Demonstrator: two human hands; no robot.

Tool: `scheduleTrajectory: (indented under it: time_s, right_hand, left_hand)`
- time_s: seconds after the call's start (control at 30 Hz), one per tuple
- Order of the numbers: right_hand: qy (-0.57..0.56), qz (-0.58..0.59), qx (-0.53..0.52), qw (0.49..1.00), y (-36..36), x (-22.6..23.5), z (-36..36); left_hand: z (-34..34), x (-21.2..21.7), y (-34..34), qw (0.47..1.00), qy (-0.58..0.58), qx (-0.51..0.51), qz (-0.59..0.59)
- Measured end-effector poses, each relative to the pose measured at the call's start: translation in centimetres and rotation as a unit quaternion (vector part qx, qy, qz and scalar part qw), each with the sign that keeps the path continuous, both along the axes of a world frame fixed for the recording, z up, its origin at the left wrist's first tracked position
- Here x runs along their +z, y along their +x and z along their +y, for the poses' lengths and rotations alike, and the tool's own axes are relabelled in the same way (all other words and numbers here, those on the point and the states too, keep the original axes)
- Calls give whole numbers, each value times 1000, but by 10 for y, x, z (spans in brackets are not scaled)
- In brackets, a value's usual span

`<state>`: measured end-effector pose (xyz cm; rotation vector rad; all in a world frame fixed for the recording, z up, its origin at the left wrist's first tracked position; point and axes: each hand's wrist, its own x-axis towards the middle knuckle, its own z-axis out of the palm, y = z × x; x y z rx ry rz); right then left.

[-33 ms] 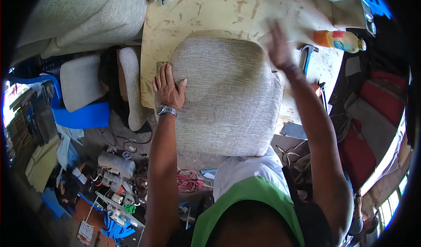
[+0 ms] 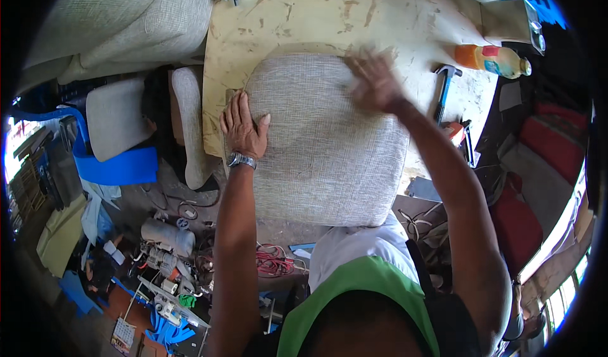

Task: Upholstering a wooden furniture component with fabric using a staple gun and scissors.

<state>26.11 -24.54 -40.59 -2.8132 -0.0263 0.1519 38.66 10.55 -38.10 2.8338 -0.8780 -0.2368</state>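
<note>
A grey woven-fabric seat cushion [image 2: 316,148] lies at the near edge of a worn, pale worktable [image 2: 304,21]. My left hand [image 2: 246,129] rests flat on the cushion's left side, thumb apart and fingers stretched toward its far left corner. Over the far right corner of the cushion is my right hand [image 2: 377,84], smeared by motion, its fingers apparently stretched out with nothing in them. Whether it touches the fabric I cannot tell. Right of the cushion lies a hammer [image 2: 445,91] with a blue and black handle.
A bottle with orange contents [image 2: 494,60] lies on its side near a metal can [image 2: 514,22] at the far right. More upholstered pieces [image 2: 117,119] stand to the left. Tools and machine parts [image 2: 168,262] clutter the lower left, with red cable [image 2: 275,263] on the floor.
My right hand has swung left, from beyond the cushion's right edge to above its far right corner. My left hand and the cushion have stayed in place.
</note>
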Motion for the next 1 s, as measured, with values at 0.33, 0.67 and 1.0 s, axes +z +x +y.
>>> scheduleTrajectory:
  time_s: [0.33, 0.67, 1.0]
  right_hand:
    - [6, -49, -32, 998, -46, 13, 69]
    - [29, 48, -67, 996, -262, 69, 208]
    - [19, 162, -89, 983, -261, 120, 241]
  left_hand:
    - [17, -15, -7, 999, -33, -13, -13]
    - [43, 9, -45, 986, -97, 45, -125]
    - [249, 61, -386, 933, -6, -299, 199]
